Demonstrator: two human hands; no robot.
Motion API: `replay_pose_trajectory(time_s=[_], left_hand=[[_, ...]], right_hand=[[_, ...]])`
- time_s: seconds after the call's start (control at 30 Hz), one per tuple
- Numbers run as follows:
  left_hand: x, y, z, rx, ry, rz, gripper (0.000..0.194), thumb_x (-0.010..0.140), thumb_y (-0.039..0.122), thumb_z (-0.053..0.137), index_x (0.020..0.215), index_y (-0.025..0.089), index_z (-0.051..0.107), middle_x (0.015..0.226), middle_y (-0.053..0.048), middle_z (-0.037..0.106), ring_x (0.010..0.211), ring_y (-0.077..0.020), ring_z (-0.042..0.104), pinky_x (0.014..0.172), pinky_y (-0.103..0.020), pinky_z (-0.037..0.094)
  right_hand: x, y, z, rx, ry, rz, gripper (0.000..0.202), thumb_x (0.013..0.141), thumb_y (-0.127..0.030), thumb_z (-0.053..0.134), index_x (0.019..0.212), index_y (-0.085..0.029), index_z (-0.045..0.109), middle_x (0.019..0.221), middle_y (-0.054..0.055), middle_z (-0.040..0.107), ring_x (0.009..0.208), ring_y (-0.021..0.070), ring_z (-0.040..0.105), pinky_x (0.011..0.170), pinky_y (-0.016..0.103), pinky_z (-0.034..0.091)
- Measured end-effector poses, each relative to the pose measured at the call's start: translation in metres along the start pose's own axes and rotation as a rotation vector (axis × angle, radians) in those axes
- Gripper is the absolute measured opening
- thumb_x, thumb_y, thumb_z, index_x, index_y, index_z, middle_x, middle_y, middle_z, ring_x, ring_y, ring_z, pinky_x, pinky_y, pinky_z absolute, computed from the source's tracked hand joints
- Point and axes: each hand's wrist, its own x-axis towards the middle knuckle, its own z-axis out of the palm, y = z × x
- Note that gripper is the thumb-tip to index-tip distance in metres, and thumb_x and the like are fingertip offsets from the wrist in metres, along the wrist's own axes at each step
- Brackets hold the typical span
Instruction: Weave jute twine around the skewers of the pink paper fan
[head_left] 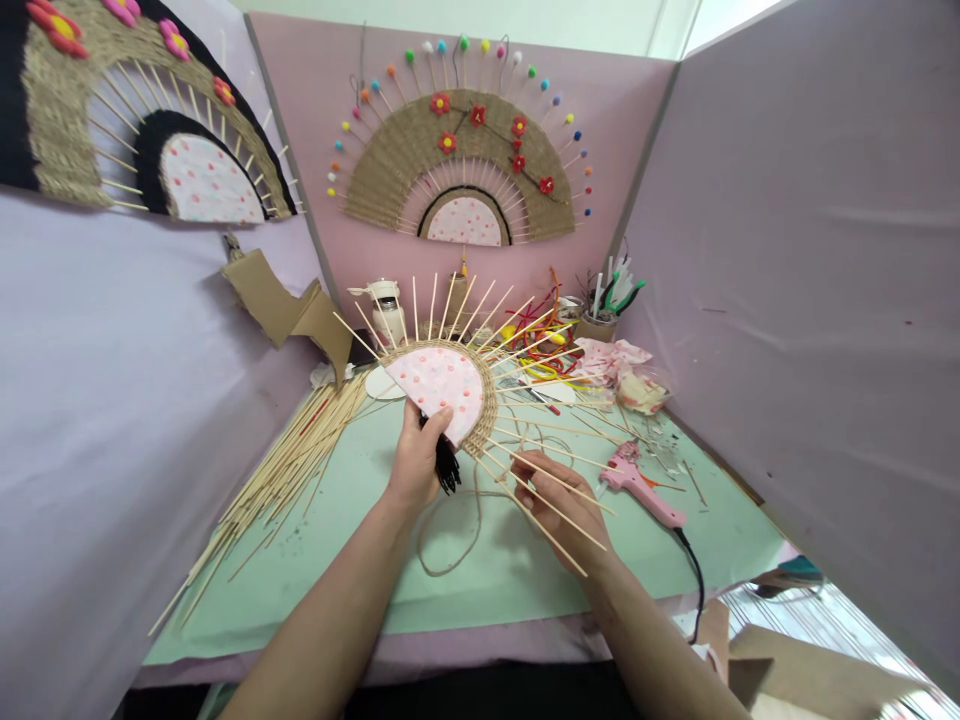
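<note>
My left hand [416, 455] grips a half-round fan piece [442, 385] by its straight lower edge, thumb on the front. Its face is pink cloth with red dots, bordered by a woven twine band [486, 405]. Thin wooden sticks [551, 385] radiate from that band. A black tassel [448, 468] hangs beside my left palm. My right hand [562, 505] is behind the lowest sticks, fingers curled together. A loose length of twine [424, 555] loops over the table and runs to these fingers, which look closed on it; the sticks partly cover the grip.
Bundled sticks [292, 460] lie at left. A pink glue gun [645, 490] with a black cord rests at right. Behind are pipe cleaners [551, 340], a pot of tools [600, 325] and a white bottle [386, 315]. Finished fans [382, 180] hang on the partitions.
</note>
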Motion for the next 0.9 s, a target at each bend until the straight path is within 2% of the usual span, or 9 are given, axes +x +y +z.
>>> replay_pose_trajectory(time_s=[0.27, 0.57, 0.7, 0.8, 0.9], left_hand=[[0.000, -0.001, 0.000, 0.022, 0.010, -0.013, 0.052, 0.070, 0.025, 0.072, 0.118, 0.028, 0.052, 0.113, -0.002, 0.066, 0.093, -0.0153, 0.067, 0.072, -0.024, 0.057], [0.001, -0.001, -0.001, 0.026, 0.008, -0.025, 0.051, 0.070, 0.025, 0.072, 0.117, 0.029, 0.053, 0.113, -0.001, 0.066, 0.089, -0.0139, 0.067, 0.069, -0.022, 0.056], [0.000, 0.000, -0.001, 0.020, 0.016, -0.020, 0.049, 0.069, 0.025, 0.073, 0.115, 0.028, 0.054, 0.106, 0.001, 0.067, 0.082, -0.0116, 0.067, 0.066, -0.019, 0.055], [0.000, 0.001, -0.001, 0.009, 0.027, -0.027, 0.048, 0.069, 0.025, 0.073, 0.113, 0.027, 0.055, 0.101, 0.002, 0.068, 0.071, -0.0094, 0.066, 0.054, -0.014, 0.051], [0.002, 0.001, -0.004, -0.040, 0.018, -0.043, 0.048, 0.069, 0.026, 0.073, 0.113, 0.027, 0.055, 0.100, 0.002, 0.069, 0.067, -0.0093, 0.066, 0.047, -0.014, 0.047]], right_hand=[[0.000, 0.000, 0.001, 0.037, 0.007, 0.007, 0.024, 0.069, -0.038, 0.077, 0.089, -0.024, 0.078, 0.088, 0.006, 0.062, 0.075, 0.0177, 0.049, 0.058, 0.029, 0.037], [0.000, -0.001, 0.000, 0.055, -0.002, 0.031, 0.024, 0.068, -0.036, 0.078, 0.089, -0.025, 0.078, 0.089, 0.006, 0.062, 0.075, 0.0159, 0.050, 0.059, 0.027, 0.038], [0.000, -0.001, -0.003, 0.023, 0.004, 0.048, 0.025, 0.067, -0.035, 0.078, 0.090, -0.025, 0.077, 0.091, 0.006, 0.063, 0.077, 0.0170, 0.052, 0.060, 0.028, 0.040], [0.002, 0.000, -0.009, -0.025, 0.052, 0.078, 0.026, 0.066, -0.033, 0.078, 0.090, -0.025, 0.076, 0.087, 0.005, 0.064, 0.074, 0.0169, 0.054, 0.062, 0.029, 0.042], [0.005, 0.002, -0.019, -0.101, 0.160, -0.003, 0.018, 0.067, -0.031, 0.076, 0.083, -0.023, 0.074, 0.078, 0.002, 0.063, 0.063, 0.0134, 0.049, 0.060, 0.028, 0.040]])
